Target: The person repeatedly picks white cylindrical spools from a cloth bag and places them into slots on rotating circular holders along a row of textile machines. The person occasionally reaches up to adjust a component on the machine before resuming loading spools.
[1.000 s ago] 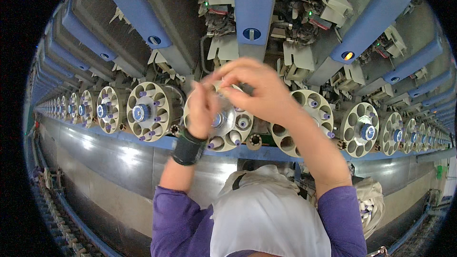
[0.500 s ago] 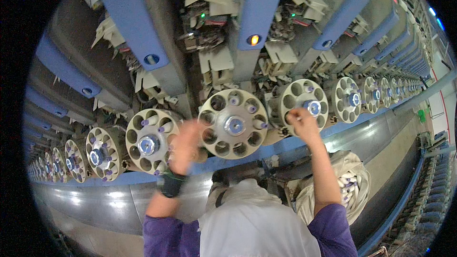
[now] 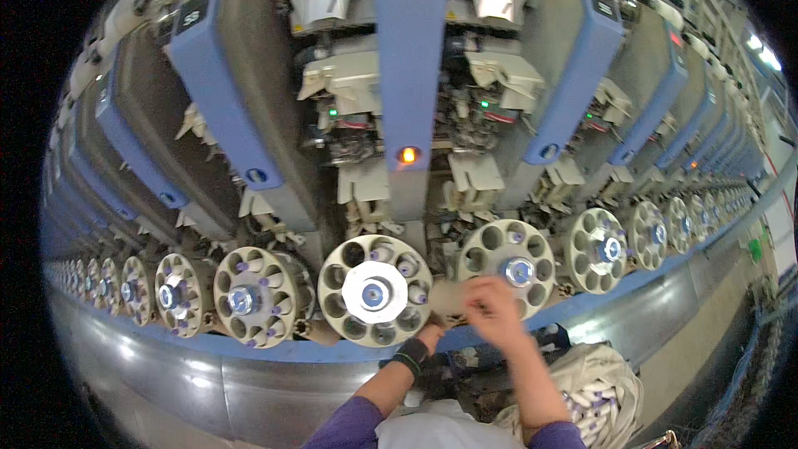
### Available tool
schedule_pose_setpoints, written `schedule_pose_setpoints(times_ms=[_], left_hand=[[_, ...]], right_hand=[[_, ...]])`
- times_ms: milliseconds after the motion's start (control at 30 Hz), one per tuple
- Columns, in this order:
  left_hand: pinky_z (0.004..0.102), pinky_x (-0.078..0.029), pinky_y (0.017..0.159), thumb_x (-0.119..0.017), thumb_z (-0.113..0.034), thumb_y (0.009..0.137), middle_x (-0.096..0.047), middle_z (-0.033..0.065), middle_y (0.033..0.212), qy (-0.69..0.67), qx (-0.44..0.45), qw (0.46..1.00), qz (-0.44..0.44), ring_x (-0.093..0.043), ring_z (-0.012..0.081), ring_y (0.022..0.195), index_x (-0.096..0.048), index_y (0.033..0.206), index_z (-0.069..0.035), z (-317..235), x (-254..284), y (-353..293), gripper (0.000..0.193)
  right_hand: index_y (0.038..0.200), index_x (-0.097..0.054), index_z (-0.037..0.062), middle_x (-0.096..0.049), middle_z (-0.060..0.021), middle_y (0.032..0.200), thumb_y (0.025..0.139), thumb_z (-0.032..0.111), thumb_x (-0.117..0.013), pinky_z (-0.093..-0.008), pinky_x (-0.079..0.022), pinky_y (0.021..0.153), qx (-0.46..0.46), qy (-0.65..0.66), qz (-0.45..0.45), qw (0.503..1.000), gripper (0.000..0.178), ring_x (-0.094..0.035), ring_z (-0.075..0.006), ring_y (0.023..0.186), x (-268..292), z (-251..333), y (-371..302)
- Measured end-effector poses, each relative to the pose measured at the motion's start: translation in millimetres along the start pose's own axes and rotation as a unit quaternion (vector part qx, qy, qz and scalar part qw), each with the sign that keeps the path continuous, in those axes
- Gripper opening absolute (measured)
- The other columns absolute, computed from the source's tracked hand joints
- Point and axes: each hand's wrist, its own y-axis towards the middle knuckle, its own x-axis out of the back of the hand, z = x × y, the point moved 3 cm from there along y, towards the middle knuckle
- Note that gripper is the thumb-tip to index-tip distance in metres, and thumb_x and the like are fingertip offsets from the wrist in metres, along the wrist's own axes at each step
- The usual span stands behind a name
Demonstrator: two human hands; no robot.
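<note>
My right hand [image 3: 495, 309] is blurred, fingers curled, right in front of the lower left rim of a cream round magazine [image 3: 509, 269] with several holes and purple-tipped tubes. My left hand [image 3: 432, 333] pokes up past a black wristband [image 3: 411, 356] and sits just below the right edge of the central magazine [image 3: 376, 290]; my right hand partly hides it. Whether either hand holds anything does not show.
A long row of identical round magazines [image 3: 243, 298] runs left and right along a blue rail [image 3: 274, 347]. Blue columns [image 3: 409, 75] stand above, one with an orange lamp [image 3: 407, 154]. A bag of white bobbins [image 3: 600, 391] hangs at my right hip.
The view has shifted right along the machine row. Both hands have dropped from the magazine faces and come together low, between the central magazine and its right neighbour.
</note>
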Motion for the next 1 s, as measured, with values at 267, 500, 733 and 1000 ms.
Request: schedule_pose_setpoints(times_ms=[267, 500, 733, 1000], left_hand=[[0.0384, -0.041, 0.089, -0.057, -0.016, 0.078, -0.049, 0.0152, 0.119, 0.107, -0.429, 0.872, 0.208, -0.05, 0.0259, 0.106, -0.038, 0.126, -0.003, -115, -65, -171, 0.053], [0.0409, -0.052, 0.069, -0.059, -0.035, 0.076, -0.052, 0.0161, 0.107, 0.06, -0.512, 0.844, 0.147, -0.059, 0.032, 0.086, -0.032, 0.125, -0.004, -250, -8, -285, 0.064], [0.0365, -0.046, 0.079, -0.057, -0.015, 0.08, -0.05, 0.0092, 0.111, 0.08, -0.525, 0.846, 0.051, -0.052, 0.0225, 0.098, -0.034, 0.125, -0.01, -286, -3, -258, 0.051], [0.0334, -0.047, 0.076, -0.065, -0.038, 0.074, -0.059, 0.0164, 0.1, 0.317, -0.531, 0.779, -0.104, -0.06, 0.0273, 0.085, -0.041, 0.122, -0.001, -374, 13, -236, 0.065]], right_hand=[[0.094, -0.05, 0.0071, -0.054, -0.0082, 0.097, 0.082, 0.014, -0.054, -0.0363, -0.044, 0.083, -0.284, 0.55, -0.218, 0.754, 0.014, -0.053, -0.0213, 0.096, -17, -19, 40], [0.114, -0.044, 0.0072, -0.053, -0.0094, 0.097, 0.075, 0.022, -0.065, -0.0355, -0.042, 0.082, -0.407, 0.56, 0.083, 0.717, 0.046, -0.051, -0.0175, 0.085, -256, -69, 173], [0.106, -0.055, 0.0057, -0.056, -0.0091, 0.103, 0.083, 0.029, -0.053, -0.0358, -0.044, 0.076, -0.387, 0.534, 0.067, 0.749, 0.033, -0.053, -0.0185, 0.089, -317, -103, 242], [0.1, -0.055, 0.0066, -0.059, -0.0162, 0.093, 0.085, 0.027, -0.045, -0.0376, -0.044, 0.075, -0.087, -0.016, 0.303, 0.949, 0.027, -0.057, -0.0295, 0.085, -200, -27, 185]])
